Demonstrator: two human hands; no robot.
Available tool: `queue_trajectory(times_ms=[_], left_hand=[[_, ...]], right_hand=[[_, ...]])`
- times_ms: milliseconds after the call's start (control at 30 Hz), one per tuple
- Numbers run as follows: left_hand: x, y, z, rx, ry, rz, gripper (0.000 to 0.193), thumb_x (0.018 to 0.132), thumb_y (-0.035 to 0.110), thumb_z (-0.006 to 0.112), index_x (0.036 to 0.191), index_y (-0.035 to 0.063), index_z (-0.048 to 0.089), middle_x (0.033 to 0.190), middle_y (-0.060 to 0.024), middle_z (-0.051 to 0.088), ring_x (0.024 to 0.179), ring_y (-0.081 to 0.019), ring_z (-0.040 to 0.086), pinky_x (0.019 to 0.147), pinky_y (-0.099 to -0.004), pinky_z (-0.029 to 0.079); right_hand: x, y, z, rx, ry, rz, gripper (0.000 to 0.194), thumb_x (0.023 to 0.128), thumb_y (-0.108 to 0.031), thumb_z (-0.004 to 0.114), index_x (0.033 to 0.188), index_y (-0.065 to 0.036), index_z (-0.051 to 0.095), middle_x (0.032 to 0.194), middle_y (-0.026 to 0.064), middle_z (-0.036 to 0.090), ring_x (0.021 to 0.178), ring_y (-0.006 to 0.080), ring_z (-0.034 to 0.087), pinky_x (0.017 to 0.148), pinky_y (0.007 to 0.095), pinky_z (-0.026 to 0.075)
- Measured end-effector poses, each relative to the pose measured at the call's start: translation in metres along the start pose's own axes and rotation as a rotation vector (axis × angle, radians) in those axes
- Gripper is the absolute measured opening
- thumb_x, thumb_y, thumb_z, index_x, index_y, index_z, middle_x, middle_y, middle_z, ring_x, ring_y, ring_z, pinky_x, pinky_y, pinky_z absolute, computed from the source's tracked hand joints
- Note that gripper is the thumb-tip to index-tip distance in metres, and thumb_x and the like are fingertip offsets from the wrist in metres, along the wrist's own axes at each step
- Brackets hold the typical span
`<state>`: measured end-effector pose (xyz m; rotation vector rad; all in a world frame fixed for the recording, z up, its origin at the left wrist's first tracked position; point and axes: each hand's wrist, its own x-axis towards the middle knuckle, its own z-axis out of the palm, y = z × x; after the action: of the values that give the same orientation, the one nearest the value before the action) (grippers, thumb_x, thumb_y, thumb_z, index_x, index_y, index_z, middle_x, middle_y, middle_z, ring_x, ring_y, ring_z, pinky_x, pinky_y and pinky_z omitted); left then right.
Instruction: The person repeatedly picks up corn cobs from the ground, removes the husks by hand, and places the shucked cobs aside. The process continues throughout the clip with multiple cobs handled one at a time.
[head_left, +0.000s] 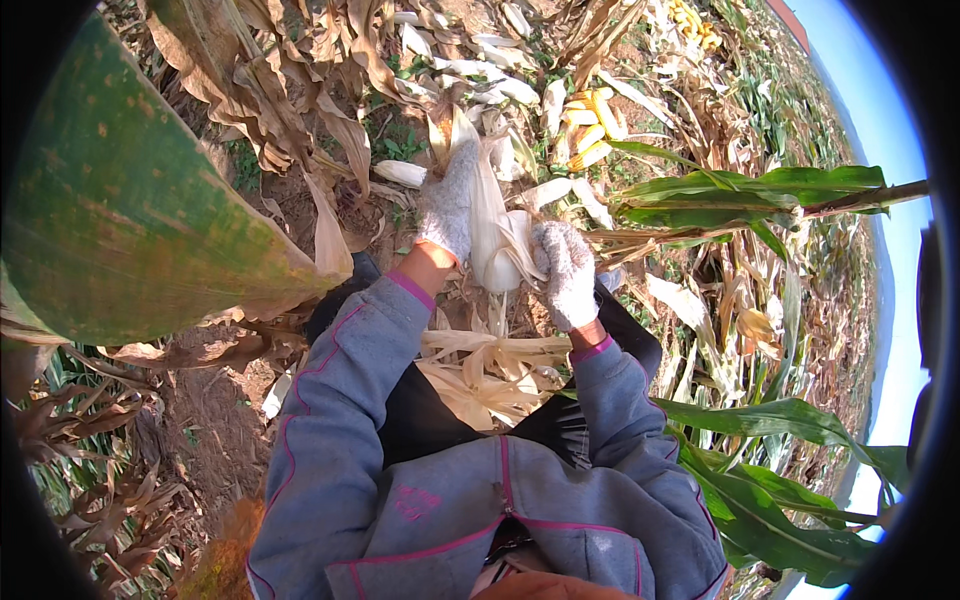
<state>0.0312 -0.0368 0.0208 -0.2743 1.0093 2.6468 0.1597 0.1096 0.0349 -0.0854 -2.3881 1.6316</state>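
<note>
Both hands wear pale knitted work gloves. My left hand (448, 202) grips an ear of corn in its dry husk (499, 259), held upright in front of me with its base toward my body. At the right side of that ear, my right hand (564, 270) has its fingers curled on a loose strip of husk. Peeled-back dry husks (487, 375) lie between my legs. Beyond the hands, several bare yellow corn cobs (592, 127) rest on the ground, and unpeeled pale ears (487, 79) lie scattered to their left.
A large green leaf (135, 202) hangs close on the left, beside dry brown corn leaves (255, 90). Green corn leaves on a stalk (750, 195) reach in from the right, with more leaves (780, 487) lower down. Another yellow cob pile (694, 22) lies far off.
</note>
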Motion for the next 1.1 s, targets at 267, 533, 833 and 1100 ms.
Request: queue_trajectory(times_ms=[267, 533, 833, 1100], left_hand=[[-0.004, 0.008, 0.001, 0.165, -0.084, 0.007, 0.031, 0.091, 0.026, 0.062, 0.112, 0.0033, 0.058, 0.095, -0.0014, 0.063, 0.083, -0.0107, 0.058, 0.073, -0.0253, 0.047], [-0.013, -0.002, 0.007, 0.618, -0.186, 0.113, 0.046, 0.095, 0.037, 0.053, 0.121, -0.0004, 0.052, 0.106, -0.0053, 0.06, 0.093, -0.0143, 0.054, 0.083, -0.028, 0.044], [-0.023, -0.014, 0.013, 0.156, -0.249, -0.119, 0.041, 0.095, 0.03, 0.053, 0.127, 0.0045, 0.05, 0.106, -0.0043, 0.06, 0.088, -0.0122, 0.059, 0.074, -0.0265, 0.051], [-0.028, -0.006, 0.019, 0.129, -0.229, -0.135, 0.044, 0.089, 0.019, 0.063, 0.127, 0.0038, 0.05, 0.107, -0.005, 0.061, 0.087, -0.0126, 0.06, 0.073, -0.0252, 0.05]], right_hand=[[-0.126, 0.07, 0.037, 0.423, -0.043, 0.491, 0.028, 0.096, -0.02, 0.048, 0.113, 0.0, 0.056, 0.093, 0.0051, 0.062, 0.081, 0.015, 0.058, 0.07, 0.0316, 0.048], [-0.035, 0.053, -0.01, -0.004, 0.232, 0.225, 0.03, 0.092, -0.017, 0.057, 0.116, 0.0, 0.055, 0.105, 0.0092, 0.061, 0.095, 0.0176, 0.055, 0.085, 0.0304, 0.045], [0.035, 0.03, 0.049, 0.342, 0.119, 0.195, 0.047, 0.098, -0.009, 0.043, 0.142, -0.007, 0.03, 0.123, 0.0103, 0.052, 0.101, 0.0173, 0.056, 0.086, 0.0313, 0.049], [0.031, -0.006, 0.057, 0.726, 0.206, 0.265, 0.026, 0.092, -0.008, 0.057, 0.118, -0.003, 0.056, 0.097, 0.0039, 0.063, 0.078, 0.0111, 0.061, 0.065, 0.0238, 0.052]])
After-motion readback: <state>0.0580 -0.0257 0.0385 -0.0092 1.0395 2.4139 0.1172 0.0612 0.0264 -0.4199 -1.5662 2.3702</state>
